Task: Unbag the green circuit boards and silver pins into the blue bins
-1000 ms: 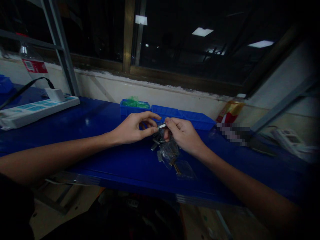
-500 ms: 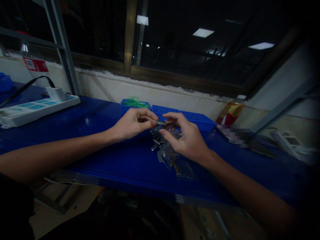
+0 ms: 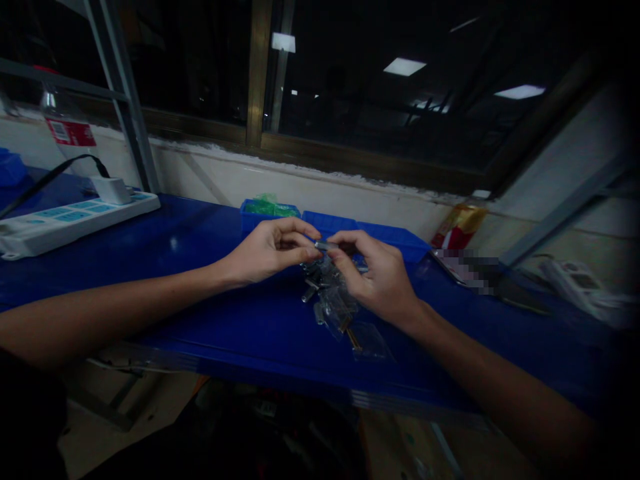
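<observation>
A small silvery metal piece [image 3: 325,246], short and bar-like, is held up between both hands above the blue table. My left hand [image 3: 273,250] pinches its left end between thumb and fingers. On the other end, the thumb and index finger of my right hand [image 3: 380,270] are closed. Beneath the hands lies a heap of similar metal pieces [image 3: 309,293], partly hidden by my right hand. Clear plastic bags [image 3: 337,307] lie among them, and one bag [image 3: 373,341] has brass-coloured pins [image 3: 354,339] beside or inside it; I cannot tell which.
Blue bins [image 3: 330,222] line the wall behind the hands; the left one holds green plastic [image 3: 270,205]. A white power strip [image 3: 75,217] with a plugged-in adapter lies left, before a bottle [image 3: 70,130]. At right are a phone-like slab [image 3: 460,270] and a red-gold packet [image 3: 455,227].
My right hand's thumb and index finger have closed onto the right end of the metal piece; before, they were spread around it. My left hand has kept its hold.
</observation>
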The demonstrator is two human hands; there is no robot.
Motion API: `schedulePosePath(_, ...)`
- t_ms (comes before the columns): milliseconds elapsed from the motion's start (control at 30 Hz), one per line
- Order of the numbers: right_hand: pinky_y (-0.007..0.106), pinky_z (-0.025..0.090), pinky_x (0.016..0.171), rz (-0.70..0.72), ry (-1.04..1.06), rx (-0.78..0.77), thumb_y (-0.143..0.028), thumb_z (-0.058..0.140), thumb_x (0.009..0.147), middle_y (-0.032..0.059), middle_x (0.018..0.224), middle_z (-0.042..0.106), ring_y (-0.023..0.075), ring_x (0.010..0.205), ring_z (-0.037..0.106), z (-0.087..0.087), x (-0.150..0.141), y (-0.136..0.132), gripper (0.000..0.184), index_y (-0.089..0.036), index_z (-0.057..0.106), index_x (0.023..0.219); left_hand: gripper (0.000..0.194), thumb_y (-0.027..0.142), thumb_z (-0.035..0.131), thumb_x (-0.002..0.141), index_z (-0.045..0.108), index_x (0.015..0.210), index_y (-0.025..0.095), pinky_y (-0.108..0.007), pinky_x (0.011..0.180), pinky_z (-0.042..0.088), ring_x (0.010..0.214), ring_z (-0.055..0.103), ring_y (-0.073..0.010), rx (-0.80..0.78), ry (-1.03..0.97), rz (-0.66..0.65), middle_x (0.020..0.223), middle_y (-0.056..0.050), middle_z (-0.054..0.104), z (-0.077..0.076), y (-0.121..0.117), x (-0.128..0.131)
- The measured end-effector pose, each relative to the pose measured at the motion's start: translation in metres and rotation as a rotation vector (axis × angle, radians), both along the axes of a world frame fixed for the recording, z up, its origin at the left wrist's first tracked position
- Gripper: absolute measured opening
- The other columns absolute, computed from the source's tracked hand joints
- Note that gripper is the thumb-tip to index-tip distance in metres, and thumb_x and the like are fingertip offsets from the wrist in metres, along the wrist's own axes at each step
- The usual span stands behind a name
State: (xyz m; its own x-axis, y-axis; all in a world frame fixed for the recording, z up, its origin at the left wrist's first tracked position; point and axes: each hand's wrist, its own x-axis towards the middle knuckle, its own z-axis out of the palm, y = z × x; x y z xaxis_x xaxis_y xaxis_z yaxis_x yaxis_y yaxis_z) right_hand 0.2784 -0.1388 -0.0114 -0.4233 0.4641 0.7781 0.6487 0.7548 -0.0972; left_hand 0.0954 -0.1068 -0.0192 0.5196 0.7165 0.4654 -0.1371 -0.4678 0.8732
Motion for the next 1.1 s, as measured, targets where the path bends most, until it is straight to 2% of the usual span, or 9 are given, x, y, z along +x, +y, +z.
schedulePosePath(233,0.023,0.043,0.054,-0.015,-0.022,-0.096,-0.023,0.044,0.085,-0.0004,0.067,0.060,0.0099,0.059,0.056,0.000,0.000,0.001,0.014,-0.017,0.056,0.083,0.020,0.022,0.061,0.073,0.055,0.087,0.010,-0.024,0.067,0.045,0.069,0.059,-0.0113,0.056,0.063,0.042,0.072,-0.003,0.063,0.002,-0.001,0.000)
schedulePosePath(300,0.024,0.044,0.056,-0.007,-0.028,-0.109,-0.025,0.048,0.083,0.0006,0.071,0.061,0.0111,0.062,0.057,-0.001,0.000,0.001,0.013,-0.016,0.055,0.090,0.017,0.022,0.059,0.074,0.056,0.085,0.010,-0.023,0.066,0.045,0.068,0.058,-0.0109,0.059,0.073,0.047,0.071,-0.002,0.062,0.002,-0.001,0.000)
schedulePosePath(433,0.026,0.047,0.064,0.028,-0.046,-0.080,-0.025,0.056,0.077,0.0030,0.081,0.060,0.0134,0.071,0.057,-0.004,-0.001,0.000,0.027,-0.016,0.049,0.102,0.013,0.021,0.056,0.076,0.056,0.081,0.010,-0.022,0.065,0.045,0.066,0.058,-0.0097,0.059,0.071,0.037,0.068,-0.002,0.061,0.001,0.003,0.000)
schedulePosePath(567,0.026,0.046,0.066,0.059,-0.075,0.000,-0.018,0.050,0.080,0.0031,0.080,0.058,0.0133,0.073,0.055,-0.002,-0.002,-0.001,0.009,-0.017,0.054,0.088,0.017,0.026,0.051,0.079,0.056,0.080,0.009,-0.022,0.064,0.045,0.064,0.057,-0.0093,0.051,0.145,0.034,0.069,-0.003,0.062,-0.003,0.007,0.001)
schedulePosePath(633,0.027,0.045,0.065,0.045,-0.072,0.015,-0.017,0.049,0.080,0.0028,0.077,0.058,0.0135,0.071,0.055,0.001,0.000,0.002,0.007,-0.018,0.055,0.084,0.021,0.028,0.047,0.081,0.055,0.084,0.009,-0.023,0.064,0.045,0.066,0.058,-0.0100,0.052,0.229,0.020,0.072,-0.004,0.063,-0.007,0.008,0.001)
schedulePosePath(767,0.028,0.045,0.062,-0.081,-0.014,0.020,-0.021,0.051,0.079,0.0026,0.073,0.059,0.0143,0.066,0.055,0.001,0.020,0.026,0.007,-0.018,0.056,0.082,0.023,0.029,0.048,0.081,0.055,0.094,0.011,-0.023,0.061,0.044,0.066,0.058,-0.0111,0.277,0.494,0.048,0.075,-0.004,0.063,-0.013,0.005,0.001)
schedulePosePath(900,0.029,0.045,0.060,-0.255,0.047,0.030,-0.022,0.051,0.077,0.0047,0.075,0.061,0.0160,0.066,0.056,-0.008,0.058,0.065,0.008,-0.017,0.057,0.080,0.025,0.036,0.054,0.076,0.058,0.088,0.014,-0.024,0.064,0.042,0.072,0.057,-0.0143,0.588,0.735,0.061,0.079,-0.004,0.063,-0.013,-0.005,0.000)
schedulePosePath(967,0.031,0.044,0.063,-0.328,0.004,0.047,-0.021,0.051,0.077,0.0063,0.077,0.062,0.0183,0.071,0.056,-0.014,0.073,0.082,0.008,-0.017,0.058,0.079,0.026,0.038,0.054,0.076,0.058,0.087,0.015,-0.027,0.069,0.041,0.077,0.056,-0.0165,0.656,0.796,0.109,0.083,-0.005,0.062,-0.014,-0.008,0.000)
schedulePosePath(1100,0.034,0.042,0.070,-0.412,-0.068,0.071,-0.020,0.051,0.076,0.0069,0.080,0.063,0.0213,0.077,0.054,-0.024,0.086,0.102,0.008,-0.018,0.059,0.079,0.018,0.027,0.047,0.080,0.058,0.088,0.015,-0.029,0.073,0.041,0.080,0.055,-0.0171,0.665,0.862,0.187,0.085,-0.005,0.062,-0.017,-0.005,-0.001)
